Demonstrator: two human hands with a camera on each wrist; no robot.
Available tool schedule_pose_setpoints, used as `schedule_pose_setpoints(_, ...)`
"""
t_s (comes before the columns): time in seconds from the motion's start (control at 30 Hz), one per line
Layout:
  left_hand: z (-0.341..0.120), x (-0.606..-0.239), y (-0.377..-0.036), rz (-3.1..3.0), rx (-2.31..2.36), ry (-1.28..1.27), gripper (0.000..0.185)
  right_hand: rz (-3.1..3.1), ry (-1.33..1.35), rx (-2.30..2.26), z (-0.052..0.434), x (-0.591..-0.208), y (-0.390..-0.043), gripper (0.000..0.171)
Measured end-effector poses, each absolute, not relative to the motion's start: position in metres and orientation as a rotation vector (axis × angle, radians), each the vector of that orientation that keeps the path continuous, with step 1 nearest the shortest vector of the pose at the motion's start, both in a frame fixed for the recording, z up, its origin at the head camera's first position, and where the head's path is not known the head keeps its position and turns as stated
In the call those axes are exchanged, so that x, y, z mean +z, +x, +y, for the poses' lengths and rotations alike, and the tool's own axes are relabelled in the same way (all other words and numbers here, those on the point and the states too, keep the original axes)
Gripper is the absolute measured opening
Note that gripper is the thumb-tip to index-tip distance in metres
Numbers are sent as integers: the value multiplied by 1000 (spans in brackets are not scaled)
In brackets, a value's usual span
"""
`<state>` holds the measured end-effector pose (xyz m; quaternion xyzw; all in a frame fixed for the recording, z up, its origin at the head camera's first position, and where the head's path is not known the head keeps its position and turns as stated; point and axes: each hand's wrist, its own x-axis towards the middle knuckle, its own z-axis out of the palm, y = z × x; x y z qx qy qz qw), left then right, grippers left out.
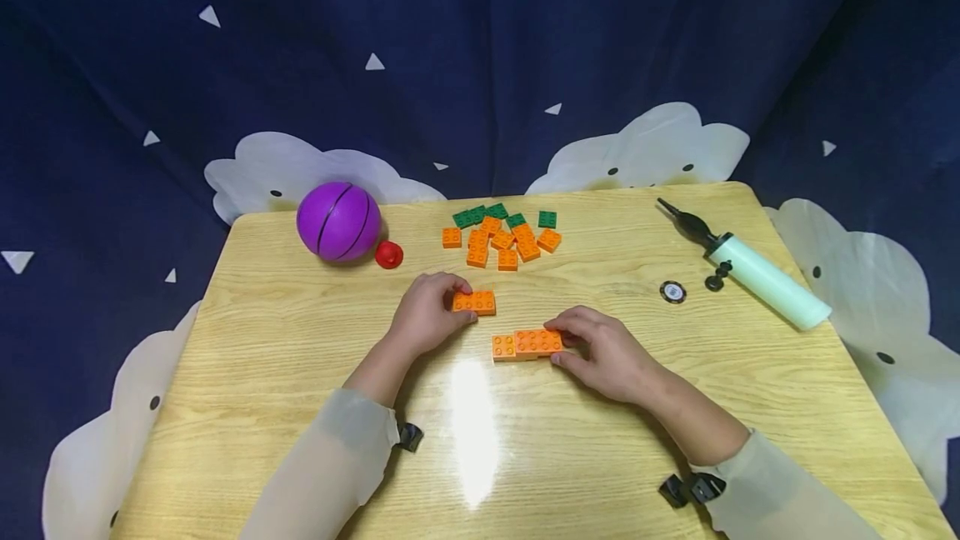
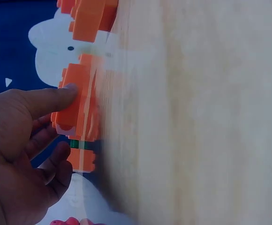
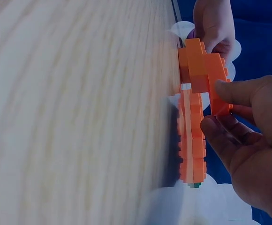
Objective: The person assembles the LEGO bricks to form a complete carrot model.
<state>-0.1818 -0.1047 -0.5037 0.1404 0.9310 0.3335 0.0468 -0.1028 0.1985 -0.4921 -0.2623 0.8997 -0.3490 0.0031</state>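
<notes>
- Left hand (image 1: 429, 312): pinches one orange brick (image 1: 476, 302), thumb against fingers; brick unattached.
- Loose orange bricks (image 1: 507, 260) and green bricks (image 1: 497, 211): beyond both hands, apparently unused.
- Right hand (image 1: 607, 355): pinches stepped orange assembly (image 1: 528, 343), already joined, near that brick.

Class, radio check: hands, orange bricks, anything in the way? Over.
Left hand pinches single orange brick. Right hand grips joined orange bricks. Nothing blocks the gap between these pieces.

I see room to pass over the worktop (image 1: 611, 252) between the loose bricks (image 1: 502, 239) and the chip (image 1: 672, 292); the ball (image 1: 339, 222) blocks far left, the pump (image 1: 774, 280) right.
</notes>
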Motion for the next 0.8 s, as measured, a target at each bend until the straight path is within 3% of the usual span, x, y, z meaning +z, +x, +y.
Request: schedule_pose_setpoints(0.8, -101, -491, -142, 2760, 1186, 507, 29, 2850, -814, -1064, 199, -494, -104, 42)
